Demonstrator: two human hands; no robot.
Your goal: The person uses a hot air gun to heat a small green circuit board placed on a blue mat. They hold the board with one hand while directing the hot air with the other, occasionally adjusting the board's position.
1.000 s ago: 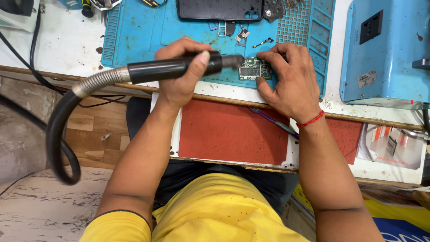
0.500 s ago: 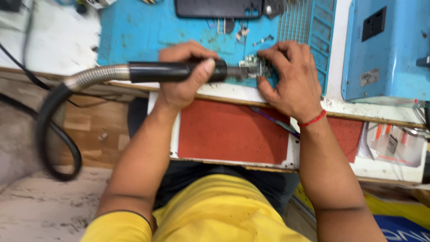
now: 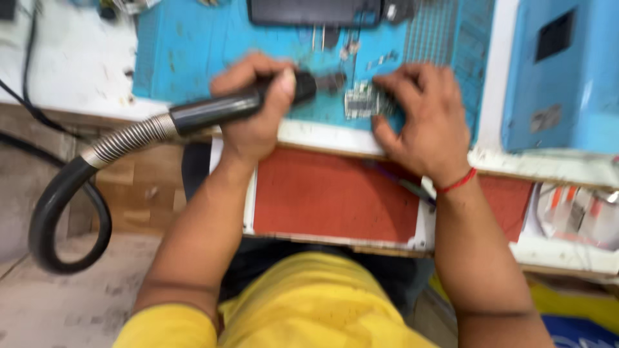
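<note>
My left hand (image 3: pixel 255 106) grips a black hot-air wand (image 3: pixel 219 109) whose nozzle points right at a small circuit board (image 3: pixel 362 101). A ribbed metal collar and a black hose (image 3: pixel 61 206) trail from the wand off the bench edge. My right hand (image 3: pixel 422 119) lies flat on the blue work mat (image 3: pixel 187 48), with its fingers pressing the right side of the board. A red thread circles that wrist. The frame is blurred by motion.
A dark phone-like slab (image 3: pixel 313 11) lies at the mat's far edge, with small loose parts beside it. A blue box-shaped machine (image 3: pixel 561 71) stands at the right. A red panel (image 3: pixel 335 193) sits below the bench edge. Black cables run over the white surface at the left.
The wand has tilted, its hose end dropping lower and its nozzle rising slightly. Both hands remain at the board. The view has shifted and blurred.
</note>
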